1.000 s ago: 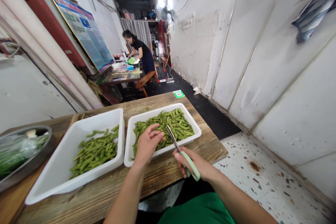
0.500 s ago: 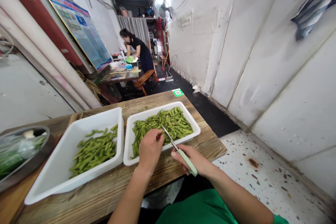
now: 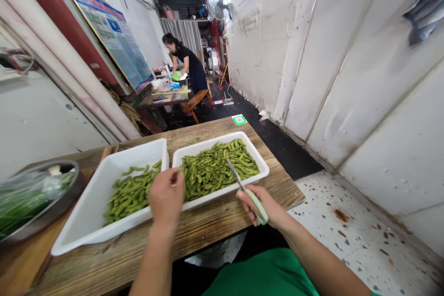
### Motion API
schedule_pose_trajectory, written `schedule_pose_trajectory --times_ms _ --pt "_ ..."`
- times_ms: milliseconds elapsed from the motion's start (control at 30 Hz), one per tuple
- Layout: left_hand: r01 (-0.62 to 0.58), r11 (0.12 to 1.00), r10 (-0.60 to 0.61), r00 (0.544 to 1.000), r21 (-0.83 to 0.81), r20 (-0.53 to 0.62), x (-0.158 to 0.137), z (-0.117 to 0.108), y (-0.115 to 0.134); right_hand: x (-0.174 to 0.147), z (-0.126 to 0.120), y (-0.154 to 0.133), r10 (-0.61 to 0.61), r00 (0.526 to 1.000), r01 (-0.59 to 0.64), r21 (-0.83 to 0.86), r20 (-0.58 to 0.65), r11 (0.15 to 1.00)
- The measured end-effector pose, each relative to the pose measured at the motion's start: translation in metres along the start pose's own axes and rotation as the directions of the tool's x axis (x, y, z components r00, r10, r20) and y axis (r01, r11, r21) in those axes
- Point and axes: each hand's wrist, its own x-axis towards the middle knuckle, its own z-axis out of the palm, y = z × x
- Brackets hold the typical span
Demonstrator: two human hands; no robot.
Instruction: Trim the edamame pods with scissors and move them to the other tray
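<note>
My right hand (image 3: 260, 203) grips light green-handled scissors (image 3: 255, 203), their blades pointing up and away over the near side of the right white tray (image 3: 264, 173). That tray is spread with green edamame pods (image 3: 215, 169). Between this tray and the left white tray (image 3: 78, 226) is my left hand (image 3: 166, 196), slightly blurred, with its fingers pinched together. Whatever lies in the pinch is too small and hidden to make out. Behind that hand, a looser pile of edamame pods (image 3: 130, 194) lies in the left tray, partly covered by it.
Both trays stand on a wooden table (image 3: 194, 229). A metal bowl (image 3: 74, 182) with bagged greens sits at the left. A QR-code card (image 3: 239, 120) lies at the far corner. Further back, a person (image 3: 190, 62) bends over another table (image 3: 163, 98) near a wooden bench (image 3: 197, 99).
My left hand has moved left, away from the scissor tips, to the gap between the trays. My right hand still holds the scissors. The view has shifted slightly.
</note>
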Motion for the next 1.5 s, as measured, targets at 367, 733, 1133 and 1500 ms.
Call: schedule_pose_trajectory --times_ms 367,733,1133,1500 --pt "-0.045 0.986 -0.038 0.874 0.159 0.485 0.008 0.003 0.016 -0.001 0.000 0.010 0.017 0.997 -0.024 0.097 0.073 0.995" --pt "-0.085 0.961 -0.128 0.704 0.261 0.699 0.013 0.056 0.025 -0.006 -0.001 0.016 -0.039 0.991 0.039 0.005 0.126 0.999" --pt "0.100 0.946 0.081 0.850 -0.309 0.521 0.008 0.052 0.015 0.000 0.006 0.008 0.001 0.993 0.008 -0.076 0.118 0.997" --pt "-0.150 0.868 0.383 0.809 -0.473 0.446 0.007 0.047 0.025 0.003 0.008 -0.007 0.056 0.997 -0.052 -0.091 0.050 0.995"
